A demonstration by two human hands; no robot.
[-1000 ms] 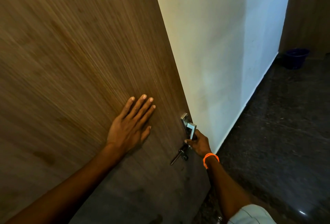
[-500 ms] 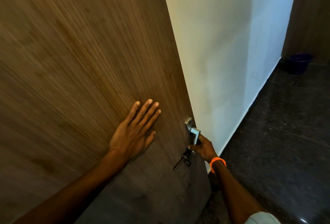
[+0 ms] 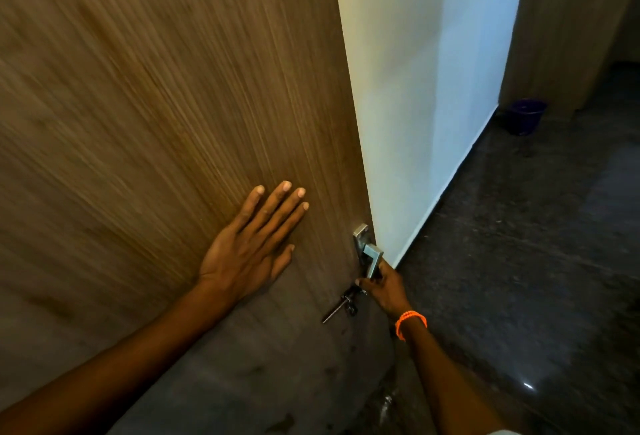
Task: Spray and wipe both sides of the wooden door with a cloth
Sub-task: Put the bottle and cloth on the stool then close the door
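Note:
The wooden door (image 3: pixel 145 116) fills the left half of the head view, its free edge running down the middle. My left hand (image 3: pixel 252 247) lies flat on the door face with fingers straight, pressing just left of the handle. My right hand (image 3: pixel 384 287), with an orange band on its wrist, grips the lower end of the silver lever handle (image 3: pixel 370 256) at the door's edge. A key (image 3: pixel 341 306) with a dangling ring hangs from the lock under the handle. No cloth or spray bottle is in view.
A white wall (image 3: pixel 415 88) stands right behind the door's edge. Dark polished floor (image 3: pixel 519 278) stretches to the right. A dark blue bucket (image 3: pixel 526 116) sits on the floor at the far corner, beside another wooden panel (image 3: pixel 561 19).
The door's edge and both hands have drifted to the right in the view. The left hand stays flat on the door and the right hand keeps its grip on the handle.

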